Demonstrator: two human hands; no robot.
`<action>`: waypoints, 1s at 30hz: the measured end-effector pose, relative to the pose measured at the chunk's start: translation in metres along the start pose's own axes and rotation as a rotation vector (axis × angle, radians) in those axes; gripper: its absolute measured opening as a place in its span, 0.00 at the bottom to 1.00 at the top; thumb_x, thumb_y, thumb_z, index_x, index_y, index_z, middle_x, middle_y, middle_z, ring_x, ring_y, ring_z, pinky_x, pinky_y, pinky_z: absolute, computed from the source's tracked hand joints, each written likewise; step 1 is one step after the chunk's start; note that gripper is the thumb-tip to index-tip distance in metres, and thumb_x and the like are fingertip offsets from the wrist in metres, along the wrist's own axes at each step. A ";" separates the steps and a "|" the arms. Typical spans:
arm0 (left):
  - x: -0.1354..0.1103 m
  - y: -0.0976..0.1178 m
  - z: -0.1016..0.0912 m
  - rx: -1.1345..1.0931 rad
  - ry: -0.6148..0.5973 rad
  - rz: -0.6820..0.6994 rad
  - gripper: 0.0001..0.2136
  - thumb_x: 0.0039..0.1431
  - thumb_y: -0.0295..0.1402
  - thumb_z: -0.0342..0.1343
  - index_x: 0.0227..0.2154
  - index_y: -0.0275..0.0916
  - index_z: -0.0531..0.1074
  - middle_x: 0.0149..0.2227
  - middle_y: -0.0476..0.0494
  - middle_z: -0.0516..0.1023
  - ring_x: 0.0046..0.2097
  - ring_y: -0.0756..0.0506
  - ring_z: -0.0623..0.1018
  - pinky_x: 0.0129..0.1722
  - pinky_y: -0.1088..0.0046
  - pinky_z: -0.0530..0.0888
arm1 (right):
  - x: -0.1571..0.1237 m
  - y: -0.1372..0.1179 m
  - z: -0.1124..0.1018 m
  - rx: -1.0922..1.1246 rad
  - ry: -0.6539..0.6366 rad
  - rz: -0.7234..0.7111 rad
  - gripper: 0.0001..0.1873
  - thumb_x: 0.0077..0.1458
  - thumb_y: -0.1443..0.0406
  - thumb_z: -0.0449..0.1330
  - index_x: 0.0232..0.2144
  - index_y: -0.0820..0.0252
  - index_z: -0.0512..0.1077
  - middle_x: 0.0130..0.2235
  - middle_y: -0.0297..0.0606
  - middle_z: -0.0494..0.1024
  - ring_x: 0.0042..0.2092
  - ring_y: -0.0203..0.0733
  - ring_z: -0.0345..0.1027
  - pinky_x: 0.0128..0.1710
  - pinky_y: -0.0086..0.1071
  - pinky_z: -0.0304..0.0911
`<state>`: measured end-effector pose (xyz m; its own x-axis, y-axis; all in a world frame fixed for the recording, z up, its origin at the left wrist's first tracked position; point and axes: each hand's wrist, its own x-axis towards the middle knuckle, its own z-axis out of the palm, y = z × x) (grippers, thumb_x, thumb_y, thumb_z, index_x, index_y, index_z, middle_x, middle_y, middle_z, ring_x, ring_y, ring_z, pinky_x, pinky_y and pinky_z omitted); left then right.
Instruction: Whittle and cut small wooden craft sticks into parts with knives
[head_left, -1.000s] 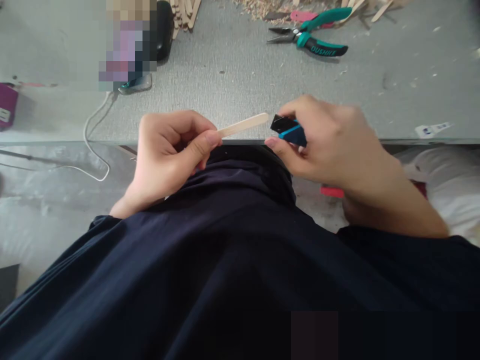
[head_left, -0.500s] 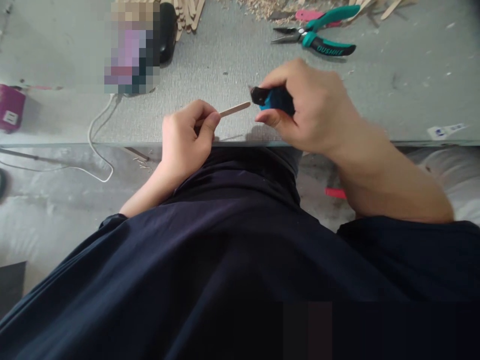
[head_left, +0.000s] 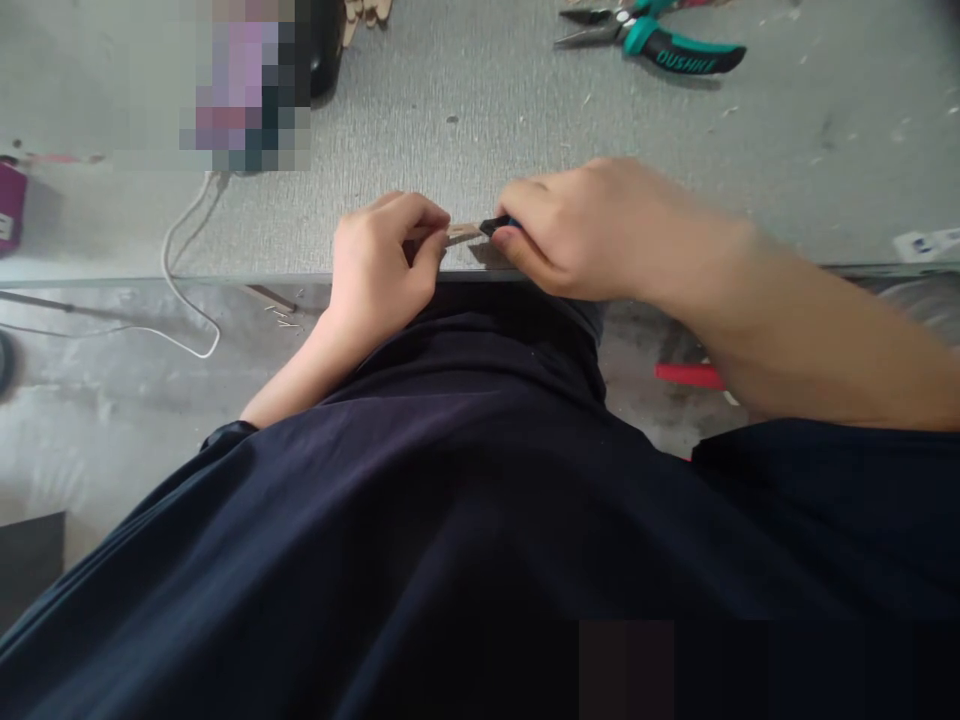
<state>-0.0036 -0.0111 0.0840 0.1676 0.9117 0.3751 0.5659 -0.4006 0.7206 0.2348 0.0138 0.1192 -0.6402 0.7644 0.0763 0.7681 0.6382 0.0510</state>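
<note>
My left hand (head_left: 386, 245) pinches a flat wooden craft stick (head_left: 463, 230) between thumb and fingers, close to the table's front edge. The stick's free end points right. My right hand (head_left: 570, 230) is wrapped round a blue-and-black utility knife (head_left: 491, 226), and most of its body is hidden in the palm. The dark head of the knife is at the stick's right end; whether the blade is in the wood is too small to tell.
Green-and-black needle-nose pliers (head_left: 660, 45) lie at the back. Several craft sticks (head_left: 367, 12) and a black object (head_left: 325, 50) are at the upper left, beside a blurred-out item with a white cable (head_left: 169, 235). A purple box (head_left: 11, 205) sits far left.
My right hand has come down and left with the knife, bringing its head to the stick. The view has shifted a little, so the pliers appear higher. My left hand keeps its pinch.
</note>
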 end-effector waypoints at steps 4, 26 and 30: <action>-0.002 0.001 0.000 0.050 0.020 0.048 0.02 0.65 0.34 0.63 0.35 0.46 0.79 0.40 0.45 0.86 0.43 0.41 0.84 0.49 0.60 0.79 | 0.005 -0.021 -0.032 -0.072 -0.181 -0.031 0.23 0.76 0.53 0.45 0.47 0.59 0.75 0.38 0.49 0.84 0.39 0.58 0.81 0.34 0.44 0.65; 0.013 0.006 0.013 -0.548 0.091 0.038 0.23 0.59 0.61 0.65 0.33 0.44 0.73 0.34 0.50 0.80 0.40 0.46 0.86 0.32 0.70 0.79 | 0.012 -0.025 -0.032 0.649 0.348 -0.004 0.17 0.69 0.58 0.59 0.54 0.56 0.79 0.50 0.37 0.85 0.50 0.42 0.79 0.54 0.37 0.71; 0.017 0.001 0.016 -0.517 0.168 0.092 0.24 0.61 0.63 0.62 0.33 0.46 0.74 0.38 0.49 0.79 0.41 0.48 0.83 0.41 0.66 0.81 | 0.008 -0.026 -0.035 0.663 0.315 0.133 0.08 0.64 0.59 0.64 0.41 0.54 0.80 0.41 0.38 0.86 0.42 0.44 0.79 0.47 0.40 0.72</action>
<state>0.0130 0.0052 0.0820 0.0430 0.8606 0.5074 0.0777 -0.5092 0.8571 0.2102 -0.0004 0.1536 -0.4331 0.8402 0.3264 0.6078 0.5397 -0.5826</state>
